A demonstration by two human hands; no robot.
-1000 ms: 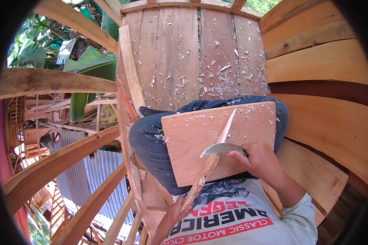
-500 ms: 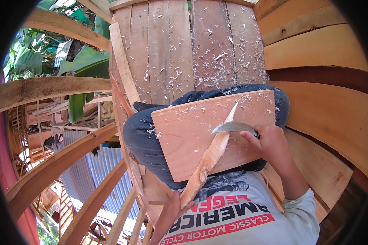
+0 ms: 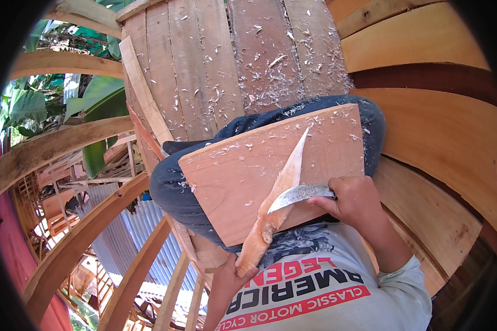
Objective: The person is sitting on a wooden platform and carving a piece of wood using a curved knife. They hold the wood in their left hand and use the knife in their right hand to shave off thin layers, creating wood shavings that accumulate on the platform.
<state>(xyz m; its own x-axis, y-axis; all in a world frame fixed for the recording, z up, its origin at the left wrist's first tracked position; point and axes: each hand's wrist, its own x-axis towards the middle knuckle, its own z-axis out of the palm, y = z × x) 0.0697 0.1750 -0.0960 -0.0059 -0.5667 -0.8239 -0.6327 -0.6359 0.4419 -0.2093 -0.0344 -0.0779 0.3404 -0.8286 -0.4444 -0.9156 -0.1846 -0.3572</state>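
A flat rectangular wooden board [image 3: 226, 182] rests across my crossed legs, with small shavings on it. Over it slants a long piece of wood [image 3: 284, 182], pale and pointed at its far end, knobbly and browner toward me. My left hand [image 3: 230, 274] is closed around its near end, close to my shirt. In my right hand [image 3: 350, 203] is the handle of a curved knife [image 3: 301, 196]. Its blade lies across the wood around the middle, touching it or just above it; I cannot tell which. The handle is mostly hidden in my fist.
Shavings are scattered over the plank floor [image 3: 204, 60] ahead. A loose wooden strip [image 3: 144, 91] lies at its left edge. Curved slats [image 3: 116, 204] form an open railing on the left, with corrugated metal sheets [image 3: 149, 231] beyond. A plank wall [image 3: 436, 127] stands close on my right.
The knife has moved along the wood toward me, from nearer the tip to about the middle, with my right hand lower. The whole view has shifted slightly.
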